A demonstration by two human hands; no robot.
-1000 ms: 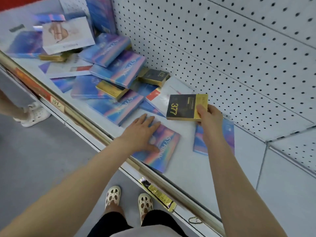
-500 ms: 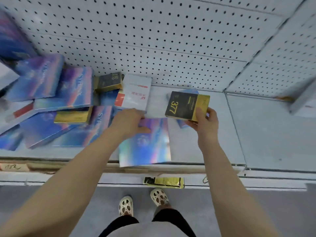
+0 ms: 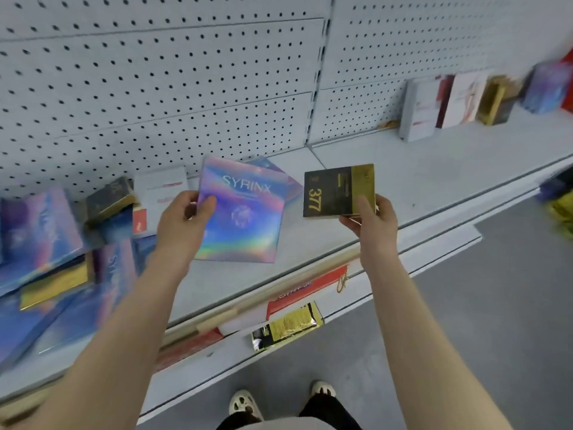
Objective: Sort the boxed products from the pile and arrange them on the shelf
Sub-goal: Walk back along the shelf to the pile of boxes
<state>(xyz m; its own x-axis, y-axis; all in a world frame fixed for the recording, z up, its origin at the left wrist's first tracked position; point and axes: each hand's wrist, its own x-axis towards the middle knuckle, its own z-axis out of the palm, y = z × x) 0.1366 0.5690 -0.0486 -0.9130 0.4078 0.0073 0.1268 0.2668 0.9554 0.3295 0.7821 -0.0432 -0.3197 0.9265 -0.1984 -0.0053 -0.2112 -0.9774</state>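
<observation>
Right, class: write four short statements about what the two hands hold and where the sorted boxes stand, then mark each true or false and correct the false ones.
1. The left hand holds a holographic SYRINX box. True.
2. The right hand is empty. False: it holds the black-and-gold 377 box.
3. Upright boxes stand at the shelf's far right. True.
4. The pile lies right of both hands. False: it lies to their left.

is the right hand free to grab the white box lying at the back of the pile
Probably not as things stand: the right hand already grips the black and gold 377 box, and the white box lies beyond the left hand holding the holographic box.
</observation>
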